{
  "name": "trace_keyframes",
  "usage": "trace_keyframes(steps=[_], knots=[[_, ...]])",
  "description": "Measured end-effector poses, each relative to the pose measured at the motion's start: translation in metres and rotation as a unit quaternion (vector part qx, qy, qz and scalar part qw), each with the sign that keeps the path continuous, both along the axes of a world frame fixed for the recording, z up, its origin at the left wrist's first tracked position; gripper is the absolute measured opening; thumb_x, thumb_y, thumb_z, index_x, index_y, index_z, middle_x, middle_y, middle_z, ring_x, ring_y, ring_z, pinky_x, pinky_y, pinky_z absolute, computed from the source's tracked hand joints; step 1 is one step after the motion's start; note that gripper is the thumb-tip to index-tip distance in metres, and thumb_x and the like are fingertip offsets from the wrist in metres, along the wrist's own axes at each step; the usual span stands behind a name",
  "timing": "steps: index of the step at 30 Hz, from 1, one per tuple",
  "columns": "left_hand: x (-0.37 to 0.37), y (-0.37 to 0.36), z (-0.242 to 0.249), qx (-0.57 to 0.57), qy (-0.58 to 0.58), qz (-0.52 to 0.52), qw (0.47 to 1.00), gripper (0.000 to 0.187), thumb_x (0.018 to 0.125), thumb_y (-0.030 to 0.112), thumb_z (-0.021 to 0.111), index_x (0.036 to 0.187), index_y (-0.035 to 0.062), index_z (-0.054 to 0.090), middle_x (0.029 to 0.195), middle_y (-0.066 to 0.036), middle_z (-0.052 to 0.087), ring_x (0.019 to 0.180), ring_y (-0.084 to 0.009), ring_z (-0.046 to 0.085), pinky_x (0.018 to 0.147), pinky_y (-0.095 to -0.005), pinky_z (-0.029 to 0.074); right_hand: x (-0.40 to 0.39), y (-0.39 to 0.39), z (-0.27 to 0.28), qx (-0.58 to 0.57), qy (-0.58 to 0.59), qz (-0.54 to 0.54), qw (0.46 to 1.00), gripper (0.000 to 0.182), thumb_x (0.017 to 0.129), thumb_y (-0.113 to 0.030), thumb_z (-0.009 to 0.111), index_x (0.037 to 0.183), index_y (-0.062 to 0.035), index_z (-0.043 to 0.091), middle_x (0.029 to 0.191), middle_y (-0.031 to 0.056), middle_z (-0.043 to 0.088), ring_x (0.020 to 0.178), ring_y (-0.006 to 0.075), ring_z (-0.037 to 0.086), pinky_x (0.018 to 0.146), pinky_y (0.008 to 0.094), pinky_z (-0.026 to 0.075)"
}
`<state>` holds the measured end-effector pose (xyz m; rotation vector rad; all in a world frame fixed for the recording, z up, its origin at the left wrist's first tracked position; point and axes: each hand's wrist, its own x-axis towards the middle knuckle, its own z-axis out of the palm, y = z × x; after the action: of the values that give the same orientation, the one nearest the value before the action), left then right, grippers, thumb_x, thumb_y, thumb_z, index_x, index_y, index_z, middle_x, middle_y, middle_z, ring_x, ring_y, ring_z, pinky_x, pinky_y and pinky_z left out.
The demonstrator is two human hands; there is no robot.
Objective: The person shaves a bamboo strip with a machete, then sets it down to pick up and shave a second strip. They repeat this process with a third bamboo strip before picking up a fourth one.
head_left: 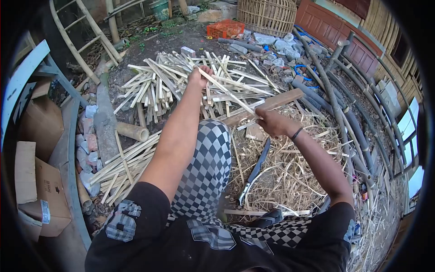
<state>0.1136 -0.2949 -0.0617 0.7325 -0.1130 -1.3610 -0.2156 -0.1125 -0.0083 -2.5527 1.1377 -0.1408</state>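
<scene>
A long pale bamboo strip [229, 94] runs slantwise between my two hands. My left hand [200, 77] is closed on its far end, over a large pile of split strips [158, 84]. Around the near end the fingers of my right hand [273, 122] are wrapped, beside a wooden plank [283, 99]. Below my right hand, a long knife [255, 172] with a dark blade lies on curly shavings [290, 172]. More strips [122, 167] lie to the left of my checkered knee.
A bamboo tube [132, 131] lies left of my knee. Cardboard boxes [45, 190] stand at the far left, below a bamboo ladder [86, 43]. An orange crate [225, 29] and a woven basket [267, 16] are at the back; long poles [333, 97] lie at right.
</scene>
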Motion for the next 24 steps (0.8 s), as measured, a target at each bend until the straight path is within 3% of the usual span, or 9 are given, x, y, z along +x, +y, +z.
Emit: trace_keyframes(steps=[1,3,6,7,10,11,15,18,24], knots=[[0.002,0.009,0.012,-0.02,0.015,0.013,1.0,0.041,0.108,0.034,0.035,0.115,-0.0015,0.054,0.099,-0.011,0.058,0.085,-0.0246,0.062,0.09,-0.0462,0.059,0.003,0.005,0.007,-0.004,-0.008,0.0,1.0,0.022,0.098,-0.018,0.054,0.111,-0.0004,0.049,0.088,0.0236,0.065,0.078,0.0387,0.068,0.07,0.0485,0.053],[0.006,0.024,0.036,-0.041,0.036,0.033,0.998,0.039,0.108,0.033,0.039,0.11,-0.0013,0.058,0.101,-0.01,0.058,0.088,-0.0217,0.061,0.096,-0.0449,0.057,0.006,0.015,0.027,0.155,0.031,-0.054,0.986,0.025,0.092,-0.006,0.05,0.114,0.0064,0.048,0.089,0.0278,0.067,0.072,0.037,0.071,0.063,0.0446,0.058],[0.012,0.044,0.053,-0.086,-0.072,0.034,0.993,0.029,0.106,0.028,0.046,0.11,0.0027,0.06,0.1,-0.006,0.058,0.089,-0.0231,0.062,0.096,-0.0446,0.057,-0.001,-0.003,0.014,0.137,0.051,-0.035,0.989,0.023,0.089,0.0,0.047,0.11,0.0091,0.046,0.083,0.025,0.067,0.06,0.0308,0.071,0.052,0.0401,0.058],[0.013,0.046,0.056,-0.094,-0.065,0.043,0.993,0.024,0.105,0.024,0.049,0.109,0.0034,0.059,0.098,-0.006,0.058,0.089,-0.0237,0.062,0.094,-0.0445,0.058,0.0,-0.004,0.018,0.154,0.073,-0.041,0.984,0.027,0.085,0.003,0.045,0.111,0.01,0.046,0.085,0.0247,0.068,0.065,0.0296,0.072,0.054,0.0399,0.059],[0.012,0.053,0.065,-0.083,-0.14,0.052,0.985,0.019,0.104,0.021,0.052,0.107,0.0034,0.058,0.097,-0.007,0.058,0.091,-0.024,0.062,0.09,-0.0451,0.059,0.002,-0.029,-0.005,0.208,0.11,0.021,0.972,0.032,0.086,0.003,0.045,0.117,0.0101,0.045,0.089,0.0237,0.069,0.069,0.0285,0.074,0.055,0.0384,0.06],[0.009,0.058,0.069,-0.08,-0.164,0.068,0.981,0.013,0.102,0.016,0.054,0.104,0.0036,0.056,0.095,-0.008,0.059,0.088,-0.0248,0.064,0.084,-0.045,0.062,0.003,-0.032,-0.009,0.236,0.108,0.005,0.966,0.032,0.087,-0.002,0.048,0.117,0.0106,0.049,0.092,0.0231,0.07,0.073,0.0271,0.074,0.056,0.0362,0.06],[0.011,0.074,0.081,-0.081,-0.236,0.108,0.962,0.013,0.099,0.011,0.059,0.107,0.0028,0.053,0.092,-0.011,0.065,0.076,-0.0272,0.069,0.071,-0.0429,0.064,0.023,-0.051,-0.035,0.199,0.187,0.072,0.959,0.029,0.088,-0.01,0.055,0.11,0.0091,0.06,0.088,0.0216,0.072,0.071,0.0247,0.074,0.053,0.0334,0.059],[0.011,0.083,0.087,-0.065,-0.289,0.16,0.942,0.015,0.099,0.011,0.059,0.109,0.0022,0.053,0.095,-0.013,0.068,0.08,-0.0275,0.07,0.07,-0.0412,0.064,0.034,-0.053,-0.049,0.257,0.172,0.06,0.949,0.031,0.088,-0.012,0.057,0.111,0.0088,0.061,0.086,0.0209,0.072,0.071,0.0244,0.074,0.053,0.034,0.059],[0.033,0.085,0.09,-0.132,-0.226,0.135,0.956,0.02,0.101,0.019,0.057,0.109,0.0011,0.056,0.099,-0.015,0.068,0.085,-0.0276,0.071,0.076,-0.0425,0.064,0.044,-0.045,-0.051,0.327,0.222,0.09,0.914,0.025,0.091,-0.013,0.06,0.106,0.0066,0.062,0.09,0.0206,0.072,0.08,0.0281,0.074,0.055,0.0359,0.06]])
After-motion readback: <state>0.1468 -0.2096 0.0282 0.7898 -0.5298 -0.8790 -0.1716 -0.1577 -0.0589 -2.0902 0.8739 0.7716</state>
